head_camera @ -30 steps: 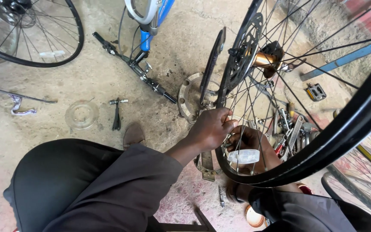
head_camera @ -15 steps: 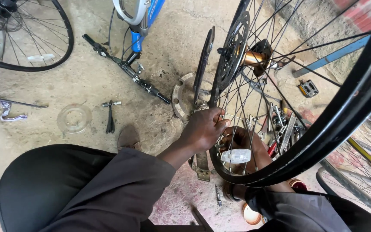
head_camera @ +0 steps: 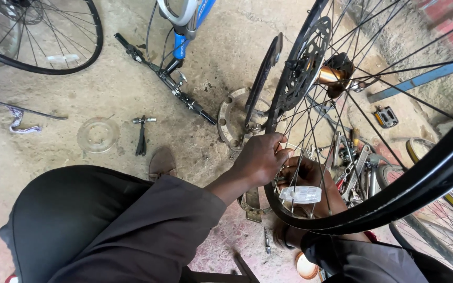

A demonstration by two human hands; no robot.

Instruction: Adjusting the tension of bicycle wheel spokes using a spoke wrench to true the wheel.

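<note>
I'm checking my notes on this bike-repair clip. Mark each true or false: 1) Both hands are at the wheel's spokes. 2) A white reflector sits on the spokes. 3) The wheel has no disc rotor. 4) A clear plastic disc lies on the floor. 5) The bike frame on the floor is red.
1) True: the left hand and right hand are at the spokes.
2) True: reflector.
3) False: a disc rotor sits at the hub.
4) True: clear plastic disc.
5) False: the bike frame is blue and white.

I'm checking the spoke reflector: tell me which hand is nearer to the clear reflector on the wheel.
Right. The right hand sits directly behind the clear reflector, seen through the spokes. The left hand is up and to its left, gripping at the rim.
</note>
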